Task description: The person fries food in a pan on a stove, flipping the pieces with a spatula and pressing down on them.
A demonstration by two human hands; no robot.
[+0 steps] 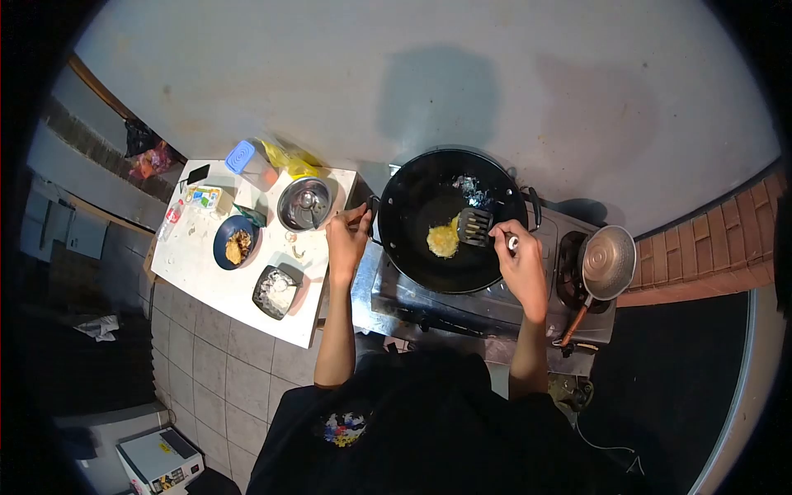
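A large black wok [417, 268] rests on the stove, with a pale golden fritter [442, 241] lying in it. My right hand [523, 268] is closed around the handle of a black slotted spatula [476, 227], whose head is right beside the fritter's right edge. On the wok's left side, my left hand [348, 239] has its fingers closed on the wok's left loop handle [374, 219]. Bright reflections glint on the wok's surface above the fritter.
Left of the stove, a white table [198, 285] bears a dark plate with fried food [238, 246], a square bowl of white powder [275, 292], a metal bowl [304, 204] and a blue-lidded container [252, 165]. A saucepan [609, 262] sits on the right burner [569, 268].
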